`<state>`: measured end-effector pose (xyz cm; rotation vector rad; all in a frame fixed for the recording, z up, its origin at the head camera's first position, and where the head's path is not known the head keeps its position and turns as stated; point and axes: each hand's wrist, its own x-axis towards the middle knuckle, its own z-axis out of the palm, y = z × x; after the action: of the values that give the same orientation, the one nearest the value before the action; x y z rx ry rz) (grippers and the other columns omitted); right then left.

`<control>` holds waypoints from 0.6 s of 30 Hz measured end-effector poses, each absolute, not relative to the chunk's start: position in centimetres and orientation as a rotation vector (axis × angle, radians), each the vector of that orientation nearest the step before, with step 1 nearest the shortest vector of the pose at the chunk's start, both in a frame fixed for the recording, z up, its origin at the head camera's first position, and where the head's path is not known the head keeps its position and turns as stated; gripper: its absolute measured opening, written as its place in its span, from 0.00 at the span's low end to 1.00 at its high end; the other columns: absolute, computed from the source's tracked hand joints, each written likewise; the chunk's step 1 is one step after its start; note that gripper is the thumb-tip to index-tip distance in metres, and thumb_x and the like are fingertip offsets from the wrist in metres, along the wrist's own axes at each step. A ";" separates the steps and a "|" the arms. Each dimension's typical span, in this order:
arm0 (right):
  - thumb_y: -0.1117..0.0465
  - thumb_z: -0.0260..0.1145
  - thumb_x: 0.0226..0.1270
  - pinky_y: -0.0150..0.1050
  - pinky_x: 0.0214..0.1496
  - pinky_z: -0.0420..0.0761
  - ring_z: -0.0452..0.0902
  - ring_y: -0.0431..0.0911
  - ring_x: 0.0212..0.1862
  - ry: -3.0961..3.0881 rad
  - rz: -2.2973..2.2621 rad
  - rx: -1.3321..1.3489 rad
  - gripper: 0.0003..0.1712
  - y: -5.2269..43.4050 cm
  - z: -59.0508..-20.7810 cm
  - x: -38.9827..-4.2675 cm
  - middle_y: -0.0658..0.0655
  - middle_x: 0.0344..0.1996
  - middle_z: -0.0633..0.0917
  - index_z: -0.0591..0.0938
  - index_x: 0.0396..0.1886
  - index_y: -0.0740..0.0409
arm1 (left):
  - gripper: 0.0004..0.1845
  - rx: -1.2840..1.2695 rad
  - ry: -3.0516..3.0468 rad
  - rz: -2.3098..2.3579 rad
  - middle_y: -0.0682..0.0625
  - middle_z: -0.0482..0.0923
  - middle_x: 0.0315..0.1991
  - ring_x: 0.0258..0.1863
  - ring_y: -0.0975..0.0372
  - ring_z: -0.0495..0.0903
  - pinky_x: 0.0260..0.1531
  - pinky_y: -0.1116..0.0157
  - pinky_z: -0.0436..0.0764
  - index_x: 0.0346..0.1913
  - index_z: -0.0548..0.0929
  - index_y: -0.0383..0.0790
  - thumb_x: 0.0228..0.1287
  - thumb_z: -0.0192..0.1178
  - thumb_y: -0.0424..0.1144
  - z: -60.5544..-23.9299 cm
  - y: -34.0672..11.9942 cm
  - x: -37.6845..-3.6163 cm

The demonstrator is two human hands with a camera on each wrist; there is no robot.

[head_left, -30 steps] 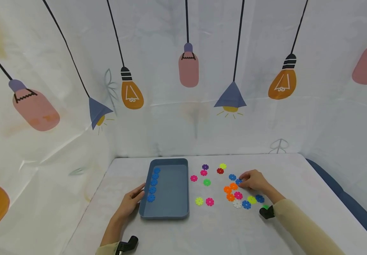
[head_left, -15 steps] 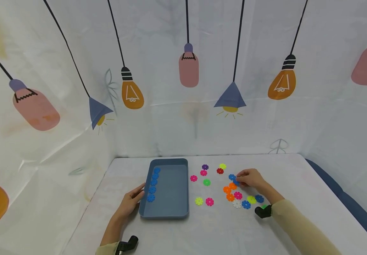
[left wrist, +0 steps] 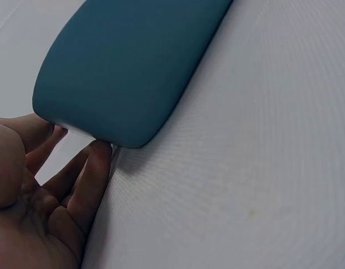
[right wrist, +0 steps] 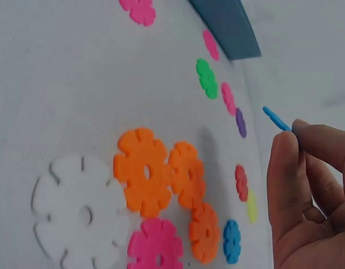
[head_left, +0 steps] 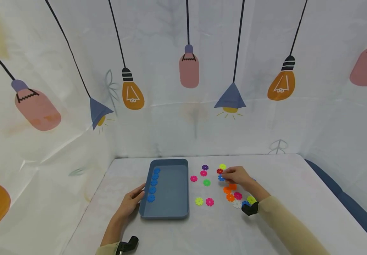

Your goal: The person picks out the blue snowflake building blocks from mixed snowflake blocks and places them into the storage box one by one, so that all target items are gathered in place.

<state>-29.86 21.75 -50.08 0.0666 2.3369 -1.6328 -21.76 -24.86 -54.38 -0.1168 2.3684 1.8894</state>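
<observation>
right hand moved left, fingers pinching a blue disc; left fingers relaxed against tray

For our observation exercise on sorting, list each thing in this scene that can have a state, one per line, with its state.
Blue tray: flat on the table, holding a row of blue discs.
Blue discs in tray: lying flat along the left wall.
Left hand: fingers resting against the tray's left side.
Right hand: pinching one blue disc.
Pinched blue disc: lifted off the table.
Loose discs: flat on the table, outside the tray.
</observation>
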 end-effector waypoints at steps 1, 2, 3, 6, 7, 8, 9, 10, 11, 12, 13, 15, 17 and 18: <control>0.58 0.69 0.65 0.36 0.41 0.83 0.81 0.49 0.34 2.326 -1.645 0.059 0.18 21.4 -50.0 -29.9 0.59 0.35 0.83 0.82 0.47 0.68 | 0.26 -0.114 2.371 1.889 0.34 0.65 0.67 0.66 0.44 0.65 0.57 0.48 0.73 0.71 0.68 0.42 0.72 0.56 0.41 -54.4 -24.8 -21.8; 0.58 0.69 0.65 0.36 0.41 0.83 0.81 0.49 0.34 2.317 -1.654 0.056 0.17 21.0 -49.9 -30.1 0.59 0.34 0.83 0.82 0.46 0.68 | 0.26 -0.117 2.370 1.891 0.34 0.65 0.67 0.66 0.45 0.65 0.57 0.48 0.73 0.71 0.69 0.42 0.72 0.56 0.41 -54.3 -24.8 -21.8; 0.59 0.69 0.65 0.36 0.40 0.83 0.81 0.48 0.34 2.310 -1.661 0.052 0.17 20.6 -49.9 -30.2 0.59 0.34 0.83 0.82 0.46 0.68 | 0.26 -0.116 2.370 1.892 0.35 0.65 0.67 0.66 0.45 0.65 0.57 0.48 0.73 0.71 0.69 0.42 0.72 0.56 0.41 -54.3 -24.8 -21.8; 0.59 0.69 0.65 0.36 0.40 0.83 0.81 0.48 0.33 2.297 -1.679 0.054 0.17 19.5 -49.7 -30.6 0.59 0.34 0.84 0.83 0.47 0.67 | 0.26 -0.120 2.374 1.890 0.35 0.66 0.67 0.65 0.45 0.66 0.56 0.48 0.73 0.71 0.69 0.42 0.72 0.56 0.41 -54.3 -24.8 -21.9; 0.59 0.69 0.65 0.36 0.39 0.83 0.81 0.48 0.33 2.293 -1.683 0.056 0.17 19.1 -49.6 -30.8 0.59 0.34 0.84 0.83 0.47 0.67 | 0.26 -0.113 2.378 1.887 0.35 0.66 0.67 0.65 0.45 0.66 0.56 0.48 0.74 0.71 0.69 0.42 0.72 0.56 0.41 -54.3 -24.8 -21.9; 0.59 0.69 0.65 0.36 0.39 0.83 0.80 0.47 0.33 2.292 -1.682 0.055 0.17 18.8 -49.6 -30.9 0.59 0.35 0.84 0.83 0.47 0.67 | 0.26 -0.120 2.376 1.888 0.35 0.66 0.67 0.65 0.45 0.67 0.56 0.48 0.74 0.71 0.69 0.42 0.72 0.57 0.41 -54.3 -24.8 -22.0; 0.59 0.69 0.65 0.35 0.39 0.83 0.80 0.47 0.33 2.292 -1.681 0.055 0.17 18.4 -49.4 -31.0 0.59 0.35 0.84 0.83 0.47 0.66 | 0.26 -0.118 2.377 1.889 0.35 0.66 0.67 0.65 0.46 0.67 0.56 0.48 0.74 0.71 0.69 0.42 0.72 0.57 0.42 -54.2 -24.8 -22.0; 0.59 0.69 0.65 0.35 0.40 0.83 0.80 0.47 0.33 2.293 -1.676 0.052 0.17 18.1 -49.3 -31.1 0.59 0.35 0.84 0.83 0.47 0.66 | 0.26 -0.118 2.378 1.888 0.36 0.67 0.66 0.64 0.46 0.68 0.56 0.48 0.74 0.71 0.69 0.43 0.72 0.57 0.42 -54.2 -24.8 -22.1; 0.59 0.69 0.65 0.35 0.40 0.83 0.80 0.47 0.33 2.289 -1.679 0.052 0.16 17.7 -49.3 -31.2 0.59 0.35 0.84 0.83 0.47 0.66 | 0.26 -0.117 2.379 1.890 0.36 0.67 0.66 0.64 0.46 0.68 0.56 0.48 0.74 0.71 0.69 0.43 0.72 0.57 0.42 -54.3 -24.8 -22.1; 0.59 0.69 0.65 0.35 0.40 0.83 0.80 0.48 0.34 2.286 -1.683 0.049 0.16 17.4 -49.1 -31.3 0.59 0.36 0.84 0.83 0.47 0.66 | 0.26 -0.117 2.382 1.891 0.36 0.67 0.66 0.64 0.46 0.68 0.56 0.48 0.74 0.71 0.69 0.43 0.72 0.57 0.42 -54.3 -24.8 -22.1; 0.59 0.69 0.65 0.35 0.40 0.83 0.81 0.48 0.34 2.278 -1.692 0.047 0.16 17.1 -49.1 -31.3 0.59 0.36 0.84 0.83 0.47 0.66 | 0.27 -0.110 2.387 1.889 0.35 0.67 0.66 0.64 0.45 0.68 0.56 0.48 0.74 0.71 0.69 0.42 0.72 0.57 0.42 -54.3 -24.8 -22.1; 0.59 0.69 0.65 0.35 0.40 0.83 0.81 0.48 0.34 2.259 -1.711 0.034 0.16 16.5 -48.9 -31.3 0.60 0.36 0.83 0.83 0.47 0.66 | 0.27 -0.112 2.386 1.895 0.35 0.67 0.66 0.64 0.45 0.68 0.56 0.47 0.73 0.70 0.69 0.42 0.72 0.57 0.42 -54.3 -24.9 -22.0; 0.60 0.69 0.65 0.35 0.40 0.83 0.81 0.49 0.35 2.229 -1.735 0.034 0.16 15.9 -48.8 -31.2 0.60 0.35 0.83 0.83 0.46 0.67 | 0.26 -0.116 2.378 1.900 0.35 0.67 0.66 0.65 0.45 0.67 0.56 0.47 0.73 0.70 0.69 0.42 0.72 0.57 0.42 -54.4 -24.9 -21.9; 0.60 0.69 0.65 0.35 0.40 0.83 0.82 0.50 0.34 2.222 -1.740 0.028 0.15 15.7 -48.8 -31.1 0.60 0.35 0.83 0.83 0.46 0.67 | 0.26 -0.113 2.376 1.900 0.35 0.67 0.66 0.65 0.45 0.67 0.56 0.47 0.73 0.71 0.69 0.42 0.72 0.57 0.42 -54.4 -24.8 -21.7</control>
<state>-31.15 15.69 -48.81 0.0282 2.2220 -1.7404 -21.74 -24.85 -54.41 -0.1129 2.3755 1.8998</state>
